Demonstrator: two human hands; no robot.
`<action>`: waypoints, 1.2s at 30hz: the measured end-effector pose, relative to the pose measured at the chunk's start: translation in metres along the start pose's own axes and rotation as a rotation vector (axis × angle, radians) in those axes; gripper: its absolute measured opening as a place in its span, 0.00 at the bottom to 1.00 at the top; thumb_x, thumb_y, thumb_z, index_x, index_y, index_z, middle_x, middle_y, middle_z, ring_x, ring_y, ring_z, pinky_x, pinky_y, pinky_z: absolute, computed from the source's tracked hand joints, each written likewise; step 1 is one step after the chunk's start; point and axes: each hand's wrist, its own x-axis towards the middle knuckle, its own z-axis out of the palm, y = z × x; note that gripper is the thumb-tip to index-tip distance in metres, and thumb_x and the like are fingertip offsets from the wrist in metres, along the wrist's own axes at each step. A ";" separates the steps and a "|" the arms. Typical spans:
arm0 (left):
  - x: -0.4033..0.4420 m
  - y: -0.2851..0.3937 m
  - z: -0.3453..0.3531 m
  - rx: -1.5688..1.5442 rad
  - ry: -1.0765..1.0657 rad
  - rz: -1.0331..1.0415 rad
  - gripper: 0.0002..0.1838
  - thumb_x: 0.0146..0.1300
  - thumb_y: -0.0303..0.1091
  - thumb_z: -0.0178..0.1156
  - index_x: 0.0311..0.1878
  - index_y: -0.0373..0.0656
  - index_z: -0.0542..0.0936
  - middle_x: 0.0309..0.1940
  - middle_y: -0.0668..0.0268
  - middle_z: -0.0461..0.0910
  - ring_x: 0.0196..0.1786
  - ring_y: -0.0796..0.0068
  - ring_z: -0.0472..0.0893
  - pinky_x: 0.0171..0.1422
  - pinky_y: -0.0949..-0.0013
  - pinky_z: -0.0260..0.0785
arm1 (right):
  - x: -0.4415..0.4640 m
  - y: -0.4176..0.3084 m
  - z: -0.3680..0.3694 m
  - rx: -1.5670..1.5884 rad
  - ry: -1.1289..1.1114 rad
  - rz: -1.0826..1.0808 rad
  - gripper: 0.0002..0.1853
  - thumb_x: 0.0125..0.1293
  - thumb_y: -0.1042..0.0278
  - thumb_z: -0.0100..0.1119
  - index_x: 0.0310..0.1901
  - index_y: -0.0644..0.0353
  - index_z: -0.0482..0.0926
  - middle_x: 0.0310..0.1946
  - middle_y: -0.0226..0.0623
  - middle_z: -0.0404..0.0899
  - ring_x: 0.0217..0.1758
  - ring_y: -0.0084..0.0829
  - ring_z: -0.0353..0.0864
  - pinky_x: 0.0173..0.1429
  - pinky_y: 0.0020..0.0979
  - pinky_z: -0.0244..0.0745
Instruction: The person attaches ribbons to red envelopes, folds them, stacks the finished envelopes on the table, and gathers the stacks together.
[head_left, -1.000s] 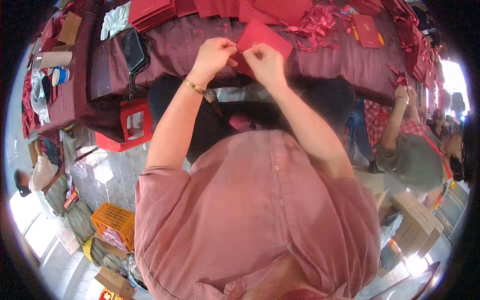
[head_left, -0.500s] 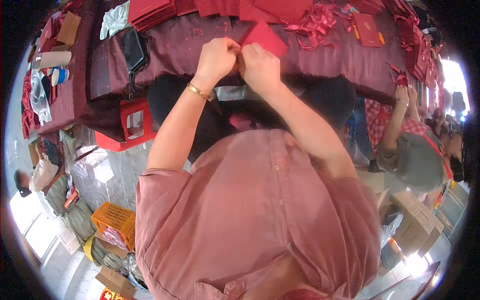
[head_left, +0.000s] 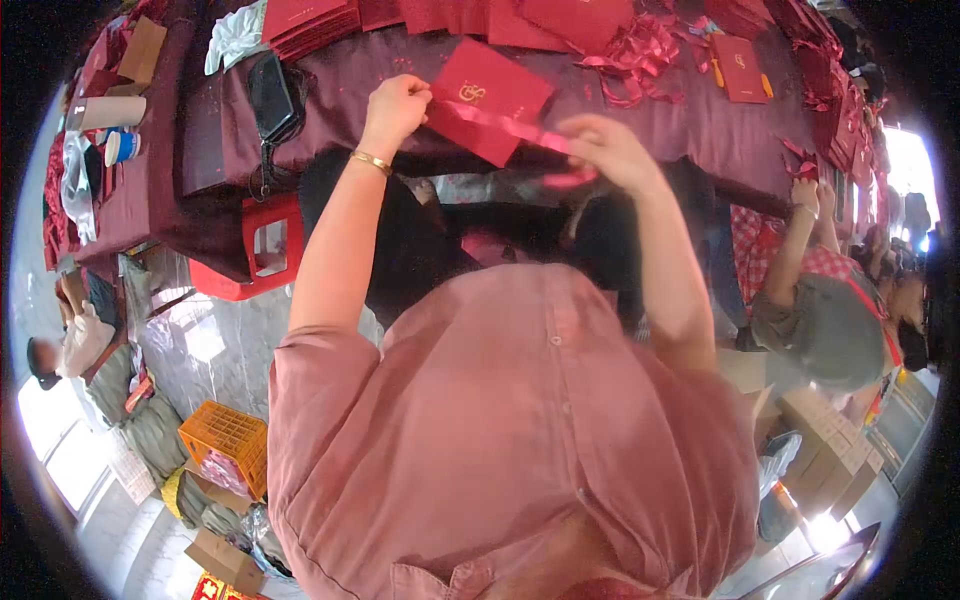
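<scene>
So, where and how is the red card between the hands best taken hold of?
Probably pinch the red card by its far right edge, coming from that side: it looks thin and lies at an angle, that edge is uncovered, the pink ribbon crosses its nearer part, and the left hand is by its left corner.

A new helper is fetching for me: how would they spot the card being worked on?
Start at the maroon tablecloth. At its near edge, between the wearer's left hand and right hand, is a tilted red card with a gold emblem. Unlike the similar card farther right, it has a pink ribbon stretched across it.
</scene>
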 end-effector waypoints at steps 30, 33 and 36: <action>-0.017 0.048 0.025 -0.175 -0.019 0.242 0.19 0.51 0.29 0.68 0.47 0.35 0.78 0.34 0.63 0.83 0.37 0.78 0.79 0.44 0.74 0.71 | -0.017 -0.061 0.029 0.144 0.275 -0.261 0.13 0.68 0.70 0.49 0.51 0.64 0.74 0.25 0.26 0.75 0.28 0.16 0.72 0.33 0.17 0.67; -0.040 0.072 0.020 -0.174 0.014 0.218 0.18 0.53 0.27 0.67 0.48 0.34 0.77 0.34 0.63 0.82 0.37 0.79 0.79 0.44 0.75 0.71 | -0.007 -0.058 0.046 0.106 0.294 -0.311 0.10 0.67 0.69 0.50 0.45 0.63 0.76 0.24 0.26 0.75 0.26 0.16 0.71 0.31 0.19 0.66; -0.042 0.071 0.023 -0.217 -0.037 0.232 0.16 0.54 0.26 0.66 0.47 0.34 0.77 0.33 0.65 0.82 0.36 0.80 0.78 0.42 0.77 0.71 | -0.004 -0.064 0.053 -0.190 0.374 -0.245 0.09 0.64 0.66 0.56 0.35 0.62 0.79 0.20 0.35 0.77 0.25 0.22 0.75 0.31 0.28 0.70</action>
